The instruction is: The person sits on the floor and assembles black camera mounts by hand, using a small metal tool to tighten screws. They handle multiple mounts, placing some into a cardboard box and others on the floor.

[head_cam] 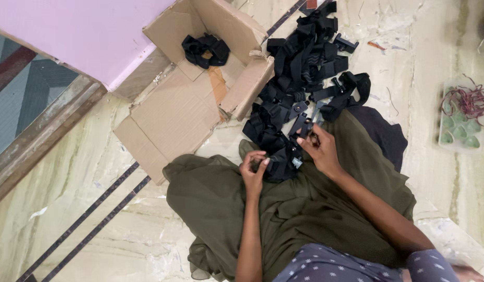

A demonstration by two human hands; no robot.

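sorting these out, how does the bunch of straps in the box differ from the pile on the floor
The bunch of straps is small and compact; the pile of straps is far larger and sprawls. The bunch lies inside the open cardboard box; the pile lies on the marble floor, reaching the left hand and right hand. Both are black, tangled webbing.

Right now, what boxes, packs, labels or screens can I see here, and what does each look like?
Cardboard box: brown, flaps open, lying on the floor upper left of the hands, a bundle of black straps inside.
Tray: pale green moulded plastic, floor at far right, reddish cords lying on it.
No screens or readable labels.
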